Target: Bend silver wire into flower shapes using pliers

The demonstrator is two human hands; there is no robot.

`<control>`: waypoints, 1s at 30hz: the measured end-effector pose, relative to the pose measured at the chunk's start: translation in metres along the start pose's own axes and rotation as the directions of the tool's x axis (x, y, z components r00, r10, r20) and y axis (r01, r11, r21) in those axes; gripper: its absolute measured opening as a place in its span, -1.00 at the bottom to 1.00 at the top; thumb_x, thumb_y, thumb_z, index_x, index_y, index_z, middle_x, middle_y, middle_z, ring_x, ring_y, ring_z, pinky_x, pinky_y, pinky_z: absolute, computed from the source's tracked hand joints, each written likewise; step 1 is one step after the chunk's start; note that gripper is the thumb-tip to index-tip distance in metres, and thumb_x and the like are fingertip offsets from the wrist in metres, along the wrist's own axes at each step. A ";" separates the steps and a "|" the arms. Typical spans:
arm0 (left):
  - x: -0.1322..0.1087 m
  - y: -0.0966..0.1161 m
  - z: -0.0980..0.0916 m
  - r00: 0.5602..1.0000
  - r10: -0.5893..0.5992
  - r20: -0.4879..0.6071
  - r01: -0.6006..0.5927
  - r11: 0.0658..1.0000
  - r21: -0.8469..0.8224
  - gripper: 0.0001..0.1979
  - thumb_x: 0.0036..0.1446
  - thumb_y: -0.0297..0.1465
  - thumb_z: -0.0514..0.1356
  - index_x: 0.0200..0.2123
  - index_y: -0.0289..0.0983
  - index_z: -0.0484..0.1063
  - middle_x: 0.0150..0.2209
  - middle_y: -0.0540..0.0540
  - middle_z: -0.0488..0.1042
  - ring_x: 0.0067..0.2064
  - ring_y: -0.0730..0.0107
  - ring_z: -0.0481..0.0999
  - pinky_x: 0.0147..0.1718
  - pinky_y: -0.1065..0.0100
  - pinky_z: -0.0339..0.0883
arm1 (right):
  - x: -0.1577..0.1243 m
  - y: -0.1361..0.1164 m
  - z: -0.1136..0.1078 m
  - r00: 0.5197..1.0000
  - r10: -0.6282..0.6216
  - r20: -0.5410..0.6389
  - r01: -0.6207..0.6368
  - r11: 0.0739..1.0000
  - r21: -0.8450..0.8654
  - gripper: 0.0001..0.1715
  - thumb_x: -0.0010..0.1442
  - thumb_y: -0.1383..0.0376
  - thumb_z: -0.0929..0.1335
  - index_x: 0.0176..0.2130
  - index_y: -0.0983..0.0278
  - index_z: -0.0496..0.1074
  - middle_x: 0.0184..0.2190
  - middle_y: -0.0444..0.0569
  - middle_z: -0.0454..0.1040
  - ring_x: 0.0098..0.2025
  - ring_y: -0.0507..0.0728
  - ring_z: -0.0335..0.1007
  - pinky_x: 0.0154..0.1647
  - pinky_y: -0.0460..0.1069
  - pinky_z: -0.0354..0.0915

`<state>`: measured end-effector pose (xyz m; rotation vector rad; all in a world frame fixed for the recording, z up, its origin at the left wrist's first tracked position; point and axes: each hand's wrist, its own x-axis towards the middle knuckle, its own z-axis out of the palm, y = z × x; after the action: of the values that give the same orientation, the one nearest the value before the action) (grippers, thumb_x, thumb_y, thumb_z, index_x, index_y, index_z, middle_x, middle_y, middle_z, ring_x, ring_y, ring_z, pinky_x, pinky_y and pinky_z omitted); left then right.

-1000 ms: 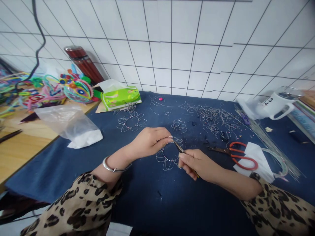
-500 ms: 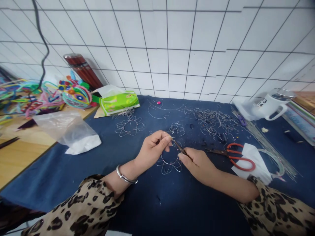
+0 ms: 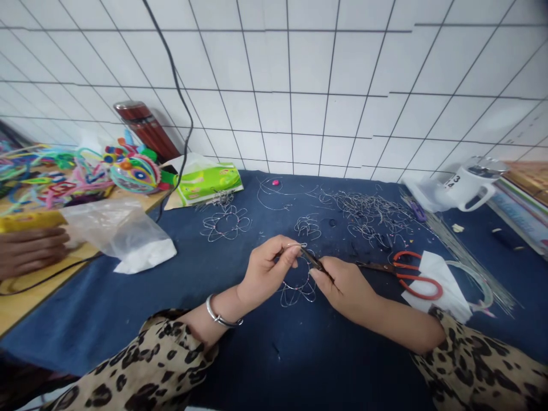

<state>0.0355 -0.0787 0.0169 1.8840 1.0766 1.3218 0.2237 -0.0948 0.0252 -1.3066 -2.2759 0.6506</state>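
My left hand pinches a thin silvery wire between thumb and fingers. Wrapped in my right hand is a pair of dark pliers, whose jaws meet the wire close to my left fingertips. Under both hands lies a flower-shaped wire frame with looped petals, partly covered by them. Just beyond, a small bundle of wire loops rests on the dark blue cloth. A second wire flower lies farther left.
Red-handled scissors lie on white paper at right, near straight wires. Tangled wire scraps spread behind. A tissue pack, plastic bag and white mug stand around. Another person's hand holds something yellow at left.
Another person's hand with a yellow thing has come into view at left, and the black cord has swung right. My hands keep their hold; the wire end at the pliers has shifted slightly.
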 end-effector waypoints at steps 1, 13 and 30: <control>0.000 0.000 0.000 1.000 0.003 -0.001 -0.003 1.000 0.005 -0.91 0.19 -0.45 0.10 -0.33 -0.31 0.39 -0.48 -0.02 0.41 -0.46 0.52 0.41 -0.39 0.42 0.30 | 0.000 0.000 0.000 1.000 0.004 -0.001 -0.004 1.000 0.004 -0.70 0.26 0.18 0.16 -0.46 0.26 0.18 -0.52 -0.12 0.27 -0.48 0.02 0.19 -0.44 -0.07 0.08; 0.001 0.001 -0.005 0.957 0.281 0.073 -0.290 0.899 0.328 -0.88 0.12 -0.51 0.10 -0.28 -0.27 0.40 -0.42 -0.06 0.48 -0.39 0.46 0.43 -0.37 0.40 0.31 | 0.001 0.002 0.000 0.999 0.035 0.023 -0.035 0.999 -0.017 -0.70 0.27 0.17 0.14 -0.43 0.26 0.20 -0.49 -0.09 0.31 -0.46 0.04 0.23 -0.41 -0.06 0.10; -0.002 0.005 0.000 0.961 0.277 -0.012 -0.238 0.845 0.479 -0.91 0.09 -0.52 0.10 -0.45 -0.27 0.29 -0.52 0.02 0.36 -0.49 0.52 0.33 -0.46 0.45 0.20 | -0.001 0.000 0.001 1.000 0.012 0.012 -0.012 1.000 -0.019 -0.71 0.26 0.19 0.16 -0.44 0.26 0.20 -0.49 -0.10 0.31 -0.46 0.03 0.22 -0.43 -0.06 0.10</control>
<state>0.0367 -0.0828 0.0204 2.4264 1.3166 1.3777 0.2233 -0.0956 0.0248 -1.3297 -2.2912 0.6443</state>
